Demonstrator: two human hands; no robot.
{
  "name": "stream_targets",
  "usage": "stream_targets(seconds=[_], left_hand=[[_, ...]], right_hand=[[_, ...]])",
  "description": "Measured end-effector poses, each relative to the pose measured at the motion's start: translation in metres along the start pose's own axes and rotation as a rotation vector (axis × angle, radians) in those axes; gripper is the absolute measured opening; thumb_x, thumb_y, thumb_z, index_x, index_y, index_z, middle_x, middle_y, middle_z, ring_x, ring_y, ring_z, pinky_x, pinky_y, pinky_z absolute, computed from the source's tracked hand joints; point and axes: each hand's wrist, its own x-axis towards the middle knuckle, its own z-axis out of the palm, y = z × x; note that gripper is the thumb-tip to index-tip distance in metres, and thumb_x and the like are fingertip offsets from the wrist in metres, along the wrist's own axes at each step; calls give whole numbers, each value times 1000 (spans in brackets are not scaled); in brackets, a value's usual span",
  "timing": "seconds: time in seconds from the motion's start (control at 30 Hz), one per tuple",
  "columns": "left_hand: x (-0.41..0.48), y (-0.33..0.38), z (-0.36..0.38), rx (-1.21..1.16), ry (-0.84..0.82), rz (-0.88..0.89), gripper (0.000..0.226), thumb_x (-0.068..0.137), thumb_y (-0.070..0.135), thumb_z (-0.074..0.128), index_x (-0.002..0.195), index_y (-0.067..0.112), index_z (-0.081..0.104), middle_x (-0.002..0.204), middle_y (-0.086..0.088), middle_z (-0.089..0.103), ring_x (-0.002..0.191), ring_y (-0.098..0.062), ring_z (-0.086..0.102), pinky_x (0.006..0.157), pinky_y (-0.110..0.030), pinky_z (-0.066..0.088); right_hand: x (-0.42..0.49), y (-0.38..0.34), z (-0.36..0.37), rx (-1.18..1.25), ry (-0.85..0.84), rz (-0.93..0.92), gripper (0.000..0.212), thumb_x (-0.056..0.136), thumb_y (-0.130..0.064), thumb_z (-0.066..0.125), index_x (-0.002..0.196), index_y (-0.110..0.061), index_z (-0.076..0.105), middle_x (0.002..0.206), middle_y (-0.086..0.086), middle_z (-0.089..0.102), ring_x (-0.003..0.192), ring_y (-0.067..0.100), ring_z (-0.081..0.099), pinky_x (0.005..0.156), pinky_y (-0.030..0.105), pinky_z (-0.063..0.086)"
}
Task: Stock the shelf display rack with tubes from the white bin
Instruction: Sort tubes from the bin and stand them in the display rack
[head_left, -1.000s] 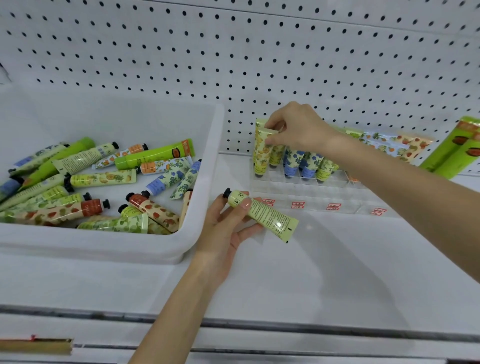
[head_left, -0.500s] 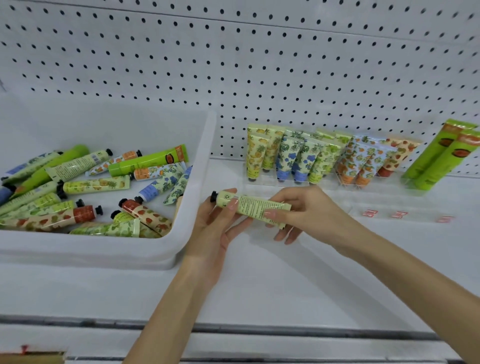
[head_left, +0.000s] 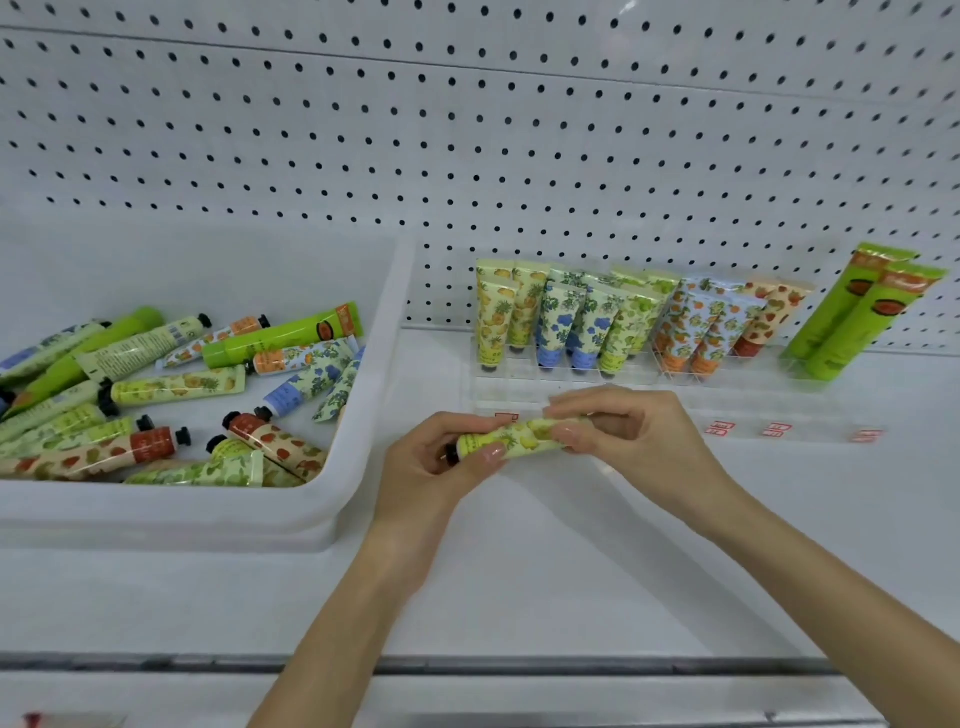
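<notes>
- Yellow-green tube (head_left: 511, 439) with fruit pictures lies sideways in the air, just above the shelf (head_left: 519, 571). Its black cap points left.
- I think the step now is to turn the tube and get it ready for the clear rack (head_left: 649, 400).
- To do it well, tip the tube up so the black cap points down. That is how the standing tubes (head_left: 558, 322) sit in the rack.
- Put it with tubes that have the same picture. The yellow fruit tubes (head_left: 493, 322) at the left end of the rack look like a match, but the picture is small, so check first.
- One hand should hold tight before the other lets go, or the tube may drop.
- Push it in slowly, so the tubes next to it do not tip over.
- The left hand (head_left: 426, 467) pinches the cap end, with the thumb in front and the fingers curled behind.
- The right hand (head_left: 639, 431) pinches the flat end with its thumb and fingertips.
- So the tube sits between the two hands, and both hands touch it.
- The rack is just behind the hands. Red labels (head_left: 722, 428) run along its front.
- The white bin (head_left: 363, 415) is just beside the left hand. Many loose tubes (head_left: 176, 387) lie in a heap inside it.
- Two big green tubes (head_left: 857, 317) lean at the far right, well apart from the hands.
- Behind it all is a white wall with holes (head_left: 467, 156).
</notes>
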Motion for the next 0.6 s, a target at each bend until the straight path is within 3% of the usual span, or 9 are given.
stream_targets(seconds=[0.07, 0.13, 0.2, 0.33, 0.6], left_hand=[[1, 0, -1, 55, -8, 33, 24, 73, -5, 70, 96, 1, 68, 100, -5, 74, 95, -17, 68, 82, -25, 54], [3, 0, -1, 75, -5, 50, 27, 74, -7, 69, 100, 2, 68, 99, -4, 74, 91, -13, 67, 78, -21, 53], [4, -1, 0, 45, 9, 22, 28, 73, 0, 70, 101, 4, 70, 100, -10, 73, 92, -16, 67, 80, -25, 55], [4, -1, 3, -45, 26, -59, 17, 78, 2, 66, 94, 2, 71, 93, -12, 74, 87, -20, 70, 74, -24, 56], [4, 2, 4, -20, 73, 12, 16, 80, -7, 63, 88, 3, 72, 80, -7, 75, 75, -16, 71, 67, -21, 56]], right_hand=[[2, 0, 0, -11, 61, 57, 33, 70, -17, 78, 102, -22, 70, 95, -4, 71, 75, 14, 71, 75, 24, 57], [5, -1, 0, 65, 55, 138, 36, 74, -7, 76, 107, -15, 67, 83, -1, 72, 71, 18, 71, 71, 24, 58], [7, -5, 0, 165, 36, 185, 29, 75, -2, 74, 102, -9, 68, 76, 6, 73, 70, 20, 71, 67, 25, 59], [11, -9, 0, 192, 53, 170, 24, 73, 1, 75, 96, -4, 70, 86, 13, 73, 72, 20, 70, 63, 23, 56], [16, -12, -2, 161, -4, 222, 15, 73, -6, 75, 87, -7, 71, 82, 7, 75, 69, 13, 69, 59, 22, 56]])
